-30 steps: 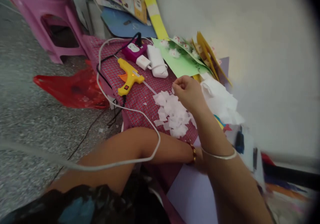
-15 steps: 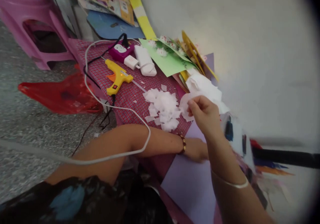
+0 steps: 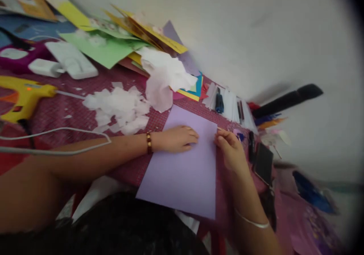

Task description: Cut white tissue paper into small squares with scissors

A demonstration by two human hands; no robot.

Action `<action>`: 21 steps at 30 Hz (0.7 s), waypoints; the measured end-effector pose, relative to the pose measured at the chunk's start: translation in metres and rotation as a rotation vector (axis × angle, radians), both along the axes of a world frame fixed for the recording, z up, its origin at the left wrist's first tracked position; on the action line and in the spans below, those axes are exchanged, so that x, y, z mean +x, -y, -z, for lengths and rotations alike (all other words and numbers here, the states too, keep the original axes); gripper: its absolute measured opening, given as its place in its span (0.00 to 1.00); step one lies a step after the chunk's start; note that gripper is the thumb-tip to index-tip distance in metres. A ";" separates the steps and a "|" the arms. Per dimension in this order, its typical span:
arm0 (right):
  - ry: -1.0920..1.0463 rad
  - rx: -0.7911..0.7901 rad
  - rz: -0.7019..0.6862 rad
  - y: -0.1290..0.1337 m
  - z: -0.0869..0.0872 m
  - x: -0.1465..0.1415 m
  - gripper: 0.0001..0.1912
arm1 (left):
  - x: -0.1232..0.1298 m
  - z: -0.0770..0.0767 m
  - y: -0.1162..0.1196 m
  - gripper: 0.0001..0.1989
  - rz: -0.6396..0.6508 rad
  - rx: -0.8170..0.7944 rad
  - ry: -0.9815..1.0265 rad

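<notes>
A sheet of purple paper [image 3: 182,179] lies slanted on the table in front of me. My left hand [image 3: 178,138] rests on its upper half, palm down with the fingers loosely stretched. At the sheet's right edge, my right hand [image 3: 229,145] is closed in a pinch; its thumb and fingertips meet at the paper's edge. Left of the sheet is a heap of small white tissue paper pieces [image 3: 122,109]. A rounded white tissue piece [image 3: 159,92] lies between that heap and a crumpled white tissue [image 3: 170,67].
A yellow glue gun [image 3: 27,96] with a lit light lies at the left, near a white power adapter [image 3: 71,60] and a cable [image 3: 71,130]. Green card [image 3: 105,50] stands by the wall. Pens and a dark phone-like slab [image 3: 264,163] are at the right.
My view has swung right. My right hand has let go of the rounded tissue piece and moved to the purple paper's right edge. My left hand now lies fully in view on the sheet.
</notes>
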State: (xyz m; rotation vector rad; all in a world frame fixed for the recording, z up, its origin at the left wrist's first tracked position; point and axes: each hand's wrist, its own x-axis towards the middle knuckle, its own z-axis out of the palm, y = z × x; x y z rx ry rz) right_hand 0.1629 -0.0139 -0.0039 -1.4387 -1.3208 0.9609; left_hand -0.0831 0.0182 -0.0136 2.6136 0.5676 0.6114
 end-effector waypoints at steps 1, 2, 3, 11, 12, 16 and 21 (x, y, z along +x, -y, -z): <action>-0.010 0.003 -0.020 -0.001 0.000 0.000 0.11 | 0.000 -0.001 -0.001 0.11 0.013 0.000 -0.039; -0.016 0.009 -0.037 -0.002 -0.001 0.000 0.11 | 0.000 -0.002 -0.001 0.12 0.017 -0.002 -0.069; -0.017 0.019 -0.051 -0.003 -0.002 0.000 0.10 | -0.001 -0.003 -0.001 0.13 0.020 -0.005 -0.095; -0.219 -0.038 0.007 -0.001 -0.004 0.007 0.09 | -0.002 -0.003 -0.003 0.15 0.034 -0.040 -0.115; -0.272 -0.041 0.038 -0.001 -0.004 0.006 0.10 | -0.002 -0.002 -0.003 0.15 0.039 -0.042 -0.105; -0.454 -0.100 0.148 -0.002 -0.003 0.001 0.14 | -0.003 -0.001 -0.004 0.14 0.050 -0.059 -0.082; -0.261 -0.284 0.015 0.004 0.003 -0.005 0.13 | -0.004 -0.001 -0.004 0.14 0.039 -0.064 -0.075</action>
